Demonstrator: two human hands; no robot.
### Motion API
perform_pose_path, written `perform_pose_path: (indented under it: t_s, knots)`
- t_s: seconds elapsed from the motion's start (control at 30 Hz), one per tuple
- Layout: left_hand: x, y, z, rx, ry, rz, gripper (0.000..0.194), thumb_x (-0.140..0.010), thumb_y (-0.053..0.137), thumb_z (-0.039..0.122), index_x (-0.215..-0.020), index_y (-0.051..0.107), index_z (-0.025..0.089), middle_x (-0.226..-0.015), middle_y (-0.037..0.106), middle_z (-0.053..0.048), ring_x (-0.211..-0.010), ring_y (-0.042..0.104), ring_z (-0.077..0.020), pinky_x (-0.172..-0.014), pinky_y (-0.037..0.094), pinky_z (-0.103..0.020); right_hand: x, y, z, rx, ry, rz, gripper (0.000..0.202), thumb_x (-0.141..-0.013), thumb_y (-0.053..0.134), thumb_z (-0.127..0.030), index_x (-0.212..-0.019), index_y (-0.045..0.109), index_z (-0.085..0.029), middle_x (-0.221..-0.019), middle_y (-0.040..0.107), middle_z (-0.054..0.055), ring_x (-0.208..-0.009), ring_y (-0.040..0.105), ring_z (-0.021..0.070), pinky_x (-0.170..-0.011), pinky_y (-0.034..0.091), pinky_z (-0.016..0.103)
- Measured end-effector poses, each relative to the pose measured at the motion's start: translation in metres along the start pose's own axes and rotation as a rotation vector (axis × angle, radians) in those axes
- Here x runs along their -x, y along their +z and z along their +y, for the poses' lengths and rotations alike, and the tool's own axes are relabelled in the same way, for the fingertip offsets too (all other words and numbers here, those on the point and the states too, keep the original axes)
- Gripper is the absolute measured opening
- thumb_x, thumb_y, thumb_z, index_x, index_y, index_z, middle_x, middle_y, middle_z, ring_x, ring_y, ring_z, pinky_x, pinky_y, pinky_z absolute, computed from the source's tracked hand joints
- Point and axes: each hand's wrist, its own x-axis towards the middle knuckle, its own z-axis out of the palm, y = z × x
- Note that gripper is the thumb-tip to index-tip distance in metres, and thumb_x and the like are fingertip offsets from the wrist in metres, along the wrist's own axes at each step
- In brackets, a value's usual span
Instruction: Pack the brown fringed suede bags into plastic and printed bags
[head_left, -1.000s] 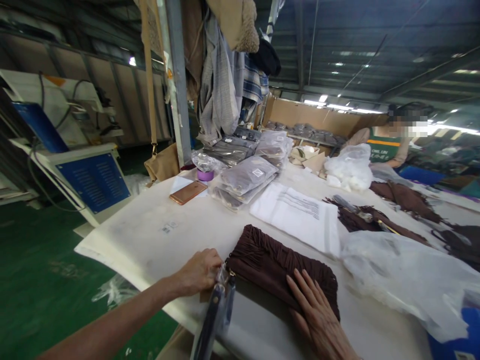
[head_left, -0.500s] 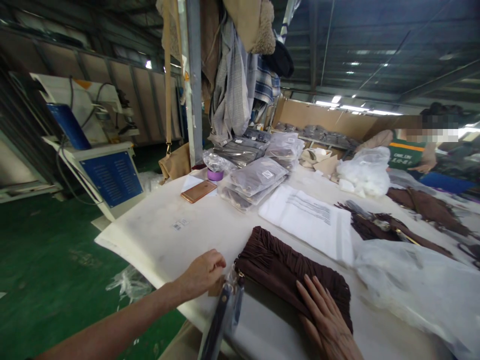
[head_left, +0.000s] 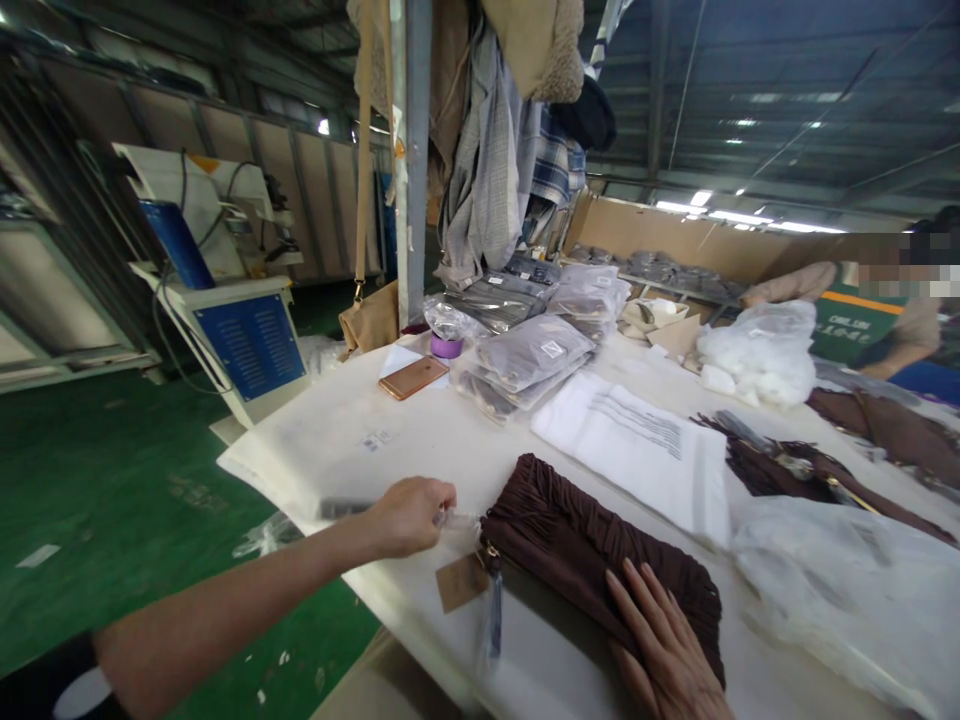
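Note:
A dark brown pleated handbag (head_left: 592, 540) lies on the white table, its zip side toward me. My right hand (head_left: 664, 635) rests flat on the bag's near right part, fingers stretched out. Just off the bag's left end, my left hand (head_left: 412, 515) is closed on a plastic-wrapped strap (head_left: 345, 508). The strap's dark, blurred end shows behind my wrist, and clear plastic runs from my fingers to the bag's corner. A brown card tag (head_left: 461, 582) and a dark wrapped zip pull (head_left: 495, 610) hang at that corner.
Behind the bag are a printed white plastic bag (head_left: 637, 440), packed grey goods (head_left: 532, 355), a phone (head_left: 412, 378) and purple tape (head_left: 446, 346). Clear plastic (head_left: 847, 590) and more brown bags (head_left: 885, 420) lie rightward. A co-worker (head_left: 855, 310) stands across the table.
My left hand has swung the wrapped strap from the table's near edge up to the left onto the tabletop. The card tag now shows fully. My right hand stays on the bag.

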Motion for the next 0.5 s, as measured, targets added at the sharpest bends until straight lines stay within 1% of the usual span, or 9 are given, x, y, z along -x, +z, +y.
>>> perform_pose_path:
  t_s: [0.07, 0.13, 0.17, 0.23, 0.3, 0.33, 0.4, 0.43, 0.5]
  knots:
    - [-0.004, -0.011, 0.002, -0.118, 0.097, 0.053, 0.020, -0.073, 0.047, 0.000, -0.078, 0.060, 0.015, -0.088, 0.061, -0.009, -0.091, 0.055, -0.0261, -0.089, 0.037, -0.048, 0.000, 0.000, -0.001, -0.012, 0.017, -0.010, 0.065, -0.088, 0.043, -0.033, -0.146, 0.014, -0.024, -0.148, 0.028, 0.006, -0.130, 0.037, 0.0297, -0.096, 0.046, 0.044]
    - [-0.010, -0.015, 0.008, -0.319, 0.280, 0.140, 0.027, -0.082, 0.037, 0.001, -0.081, 0.061, 0.013, -0.091, 0.061, -0.012, -0.097, 0.054, -0.0267, -0.098, 0.030, -0.053, 0.001, 0.000, -0.003, -0.016, 0.031, -0.020, 0.066, -0.088, 0.043, -0.032, -0.146, 0.013, -0.025, -0.149, 0.027, 0.005, -0.131, 0.036, 0.0290, -0.096, 0.046, 0.044]
    - [-0.014, -0.015, 0.012, -0.458, 0.404, 0.223, 0.028, -0.085, 0.035, 0.002, -0.083, 0.061, 0.012, -0.089, 0.061, -0.012, -0.097, 0.054, -0.0259, -0.099, 0.030, -0.054, 0.001, 0.000, -0.003, -0.012, 0.033, -0.024, 0.066, -0.088, 0.043, -0.032, -0.146, 0.013, -0.025, -0.149, 0.027, 0.005, -0.131, 0.036, 0.0289, -0.096, 0.046, 0.043]
    - [-0.022, -0.013, 0.021, -0.727, 0.702, 0.482, 0.026, -0.087, 0.036, 0.004, -0.083, 0.061, 0.012, -0.087, 0.062, -0.011, -0.099, 0.055, -0.0243, -0.102, 0.030, -0.053, 0.003, 0.001, -0.003, 0.007, 0.022, -0.039, 0.065, -0.089, 0.043, -0.033, -0.146, 0.014, -0.023, -0.149, 0.028, 0.007, -0.132, 0.034, 0.0290, -0.096, 0.045, 0.043]
    - [-0.031, -0.009, 0.031, -0.841, 0.958, 0.731, 0.021, -0.087, 0.042, 0.007, -0.081, 0.062, 0.014, -0.101, 0.063, -0.011, -0.112, 0.051, -0.0242, -0.106, 0.028, -0.052, 0.003, 0.002, -0.003, 0.035, 0.010, -0.052, 0.065, -0.089, 0.043, -0.034, -0.146, 0.014, -0.020, -0.148, 0.029, 0.009, -0.134, 0.031, 0.0298, -0.097, 0.044, 0.044]
    - [-0.035, -0.007, 0.036, -0.853, 1.060, 0.788, 0.019, -0.087, 0.045, 0.009, -0.082, 0.062, 0.015, -0.112, 0.061, -0.011, -0.120, 0.045, -0.0243, -0.108, 0.027, -0.052, 0.003, 0.002, -0.003, 0.046, 0.006, -0.047, 0.066, -0.089, 0.043, -0.035, -0.146, 0.015, -0.018, -0.148, 0.030, 0.010, -0.134, 0.030, 0.0302, -0.097, 0.043, 0.045]
    - [-0.042, -0.002, 0.044, -0.859, 1.247, 0.768, 0.018, -0.088, 0.046, 0.013, -0.085, 0.064, 0.016, -0.129, 0.052, -0.008, -0.129, 0.036, -0.0232, -0.110, 0.027, -0.048, 0.003, 0.003, -0.005, 0.053, 0.002, -0.007, 0.065, -0.089, 0.042, -0.036, -0.146, 0.015, -0.016, -0.146, 0.032, 0.012, -0.134, 0.029, 0.0311, -0.097, 0.042, 0.046]
    - [-0.044, -0.001, 0.048, -0.851, 1.331, 0.720, 0.018, -0.088, 0.046, 0.015, -0.089, 0.064, 0.016, -0.134, 0.049, -0.007, -0.131, 0.034, -0.0227, -0.111, 0.028, -0.045, 0.002, 0.003, -0.006, 0.049, 0.000, 0.018, 0.065, -0.090, 0.041, -0.037, -0.146, 0.016, -0.016, -0.145, 0.034, 0.012, -0.133, 0.031, 0.0316, -0.097, 0.042, 0.046]
    - [-0.048, 0.001, 0.050, -0.791, 1.480, 0.611, 0.022, -0.089, 0.046, 0.016, -0.103, 0.063, 0.017, -0.136, 0.047, -0.006, -0.131, 0.035, -0.0223, -0.111, 0.030, -0.038, 0.002, 0.004, -0.008, 0.042, 0.008, 0.057, 0.066, -0.090, 0.039, -0.040, -0.146, 0.014, -0.016, -0.140, 0.043, 0.014, -0.127, 0.041, 0.0322, -0.093, 0.044, 0.046]
